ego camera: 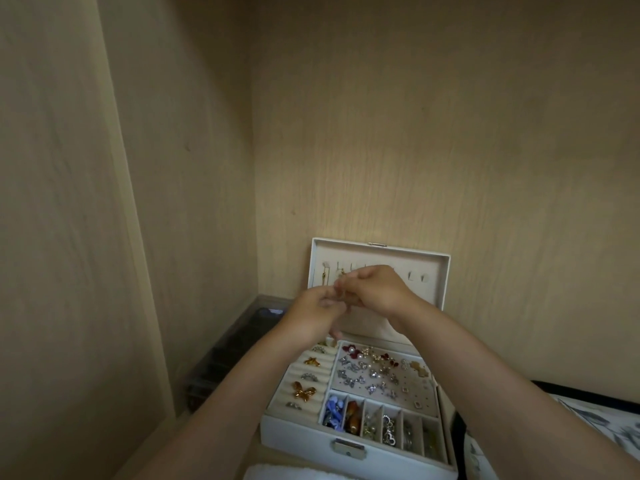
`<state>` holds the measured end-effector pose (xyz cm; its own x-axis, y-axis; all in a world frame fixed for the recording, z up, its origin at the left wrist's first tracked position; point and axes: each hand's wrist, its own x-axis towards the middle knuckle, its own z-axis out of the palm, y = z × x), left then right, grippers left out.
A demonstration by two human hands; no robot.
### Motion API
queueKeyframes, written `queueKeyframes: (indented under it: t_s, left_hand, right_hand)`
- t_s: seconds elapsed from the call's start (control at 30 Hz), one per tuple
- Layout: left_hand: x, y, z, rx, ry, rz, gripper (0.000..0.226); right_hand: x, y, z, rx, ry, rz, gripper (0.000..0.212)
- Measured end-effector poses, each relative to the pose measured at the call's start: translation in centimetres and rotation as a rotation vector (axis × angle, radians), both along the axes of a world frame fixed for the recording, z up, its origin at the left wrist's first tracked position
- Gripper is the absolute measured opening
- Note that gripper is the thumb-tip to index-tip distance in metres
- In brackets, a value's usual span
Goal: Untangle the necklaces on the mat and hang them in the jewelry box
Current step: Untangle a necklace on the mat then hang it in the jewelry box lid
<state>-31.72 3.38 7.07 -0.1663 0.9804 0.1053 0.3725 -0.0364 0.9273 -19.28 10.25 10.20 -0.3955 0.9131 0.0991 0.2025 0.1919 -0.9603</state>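
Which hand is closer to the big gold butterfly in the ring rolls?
Left. The left hand hovers above the gold butterfly; the right hand is farther up and right, by the lid's hooks. Both pinch a necklace.

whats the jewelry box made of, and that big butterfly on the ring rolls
Jewelry box: seemingly white faux leather, smooth matte walls, with a shiny metal clasp; lining looks like beige velvet. Butterfly: probably gold-toned metal, given its glossy amber highlights.

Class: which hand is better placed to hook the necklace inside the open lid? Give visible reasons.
Probably the right hand: it is higher, level with the lid's hooks, pinching the necklace. The left hand pinches it lower, suited to steadying.
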Motion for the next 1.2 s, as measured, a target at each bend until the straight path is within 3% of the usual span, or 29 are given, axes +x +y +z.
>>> queueKeyframes:
  t_s: [0.13, 0.33, 0.47, 0.57, 0.63, 0.77, 0.9, 1.2]
  left_hand:
    - [0.0, 0.4, -0.3, -0.013, -0.026, 0.036, 0.011]
    - [-0.7, 0.8, -0.5, 0.081, 0.021, 0.121, 0.011]
    - [-0.8, 1.3, -0.4, 0.158, 0.116, 0.09, 0.015]
    - [-1.0, 1.6, -0.4, 0.213, 0.185, 0.085, 0.016]
    - [-1.4, 1.6, -0.5, 0.244, 0.286, 0.099, 0.013]
    - [-2.2, 1.5, -1.5, 0.336, 0.709, 0.113, 0.028]
    - [-2.2, 1.5, -2.7, 0.428, 1.002, 0.061, 0.037]
    - [-2.6, 1.5, -3.6, 0.426, 1.257, 0.095, 0.043]
  right_hand:
    - [0.4, 0.0, -0.1, 0.013, 0.003, 0.002, 0.011]
    - [1.3, -0.3, -1.8, 0.009, -0.359, 0.123, 0.021]
    - [0.8, -1.0, -3.4, 0.054, -0.266, 0.177, 0.014]
    - [0.9, -0.6, -3.4, 0.062, -0.227, 0.122, 0.02]
    - [1.1, -0.2, -2.9, 0.065, -0.205, 0.105, 0.023]
    - [1.5, 1.1, -1.7, 0.202, -0.215, 0.019, 0.012]
    - [1.4, 2.2, -0.4, 0.307, -0.249, -0.077, 0.014]
    - [0.1, 2.9, -0.6, 0.453, -0.353, -0.124, 0.014]
